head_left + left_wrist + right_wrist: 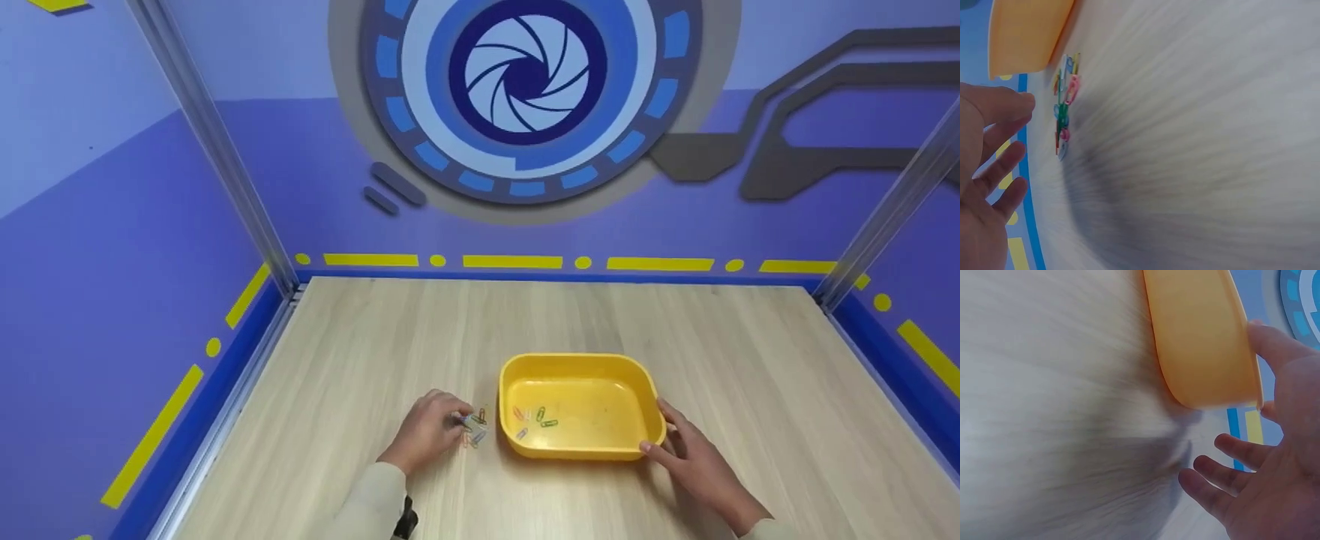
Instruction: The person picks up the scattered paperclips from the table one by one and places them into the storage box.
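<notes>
The yellow tray (pixel 592 420) stands on the pale wooden surface (pixel 375 337), just left of the fingers of my right hand (pixel 697 461), which hold its near right corner: thumb on the rim, forefinger against the side, the other three spread loosely away. Across the tray, my left hand (pixel 430 427) hovers low, thumb and forefinger close together, the rest slightly bent; I cannot tell whether they pinch anything. Small coloured paper clips (pixel 479 436) lie in a heap just below and beside those left fingertips. A few more clips (pixel 550 424), two of them green, lie inside the tray, farther from the left fingers.
</notes>
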`<action>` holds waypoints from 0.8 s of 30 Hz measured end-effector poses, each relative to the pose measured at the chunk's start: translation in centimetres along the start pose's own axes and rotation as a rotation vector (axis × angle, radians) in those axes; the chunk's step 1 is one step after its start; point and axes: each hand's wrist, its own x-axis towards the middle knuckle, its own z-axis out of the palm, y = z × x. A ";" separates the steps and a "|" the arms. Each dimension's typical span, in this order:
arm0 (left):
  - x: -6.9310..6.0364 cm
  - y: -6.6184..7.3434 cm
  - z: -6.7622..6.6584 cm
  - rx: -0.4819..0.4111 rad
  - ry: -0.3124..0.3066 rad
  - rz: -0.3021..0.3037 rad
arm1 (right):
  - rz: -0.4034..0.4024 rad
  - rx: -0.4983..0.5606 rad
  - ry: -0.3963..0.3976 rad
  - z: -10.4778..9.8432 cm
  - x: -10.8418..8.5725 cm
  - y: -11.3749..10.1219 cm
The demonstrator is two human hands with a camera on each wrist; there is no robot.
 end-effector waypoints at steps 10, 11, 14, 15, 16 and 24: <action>-0.6 -0.5 0.3 -0.005 -0.063 0.002 | -0.008 0.017 0.004 0.3 0.0 0.1; -0.6 -0.5 0.3 -0.004 -0.062 0.002 | -0.009 0.012 0.006 0.3 0.0 0.1; -0.7 -0.4 0.5 -0.005 -0.071 -0.012 | -0.005 0.009 0.008 0.3 0.0 0.1; -0.7 -0.4 0.5 -0.003 -0.072 -0.017 | 0.001 0.010 0.006 0.3 0.0 0.1; -0.7 -0.4 0.6 0.003 -0.068 -0.017 | 0.006 0.011 0.005 0.4 -0.1 0.0; -0.9 -0.5 0.9 0.062 -0.028 -0.014 | 0.015 0.030 0.003 0.3 0.0 -0.2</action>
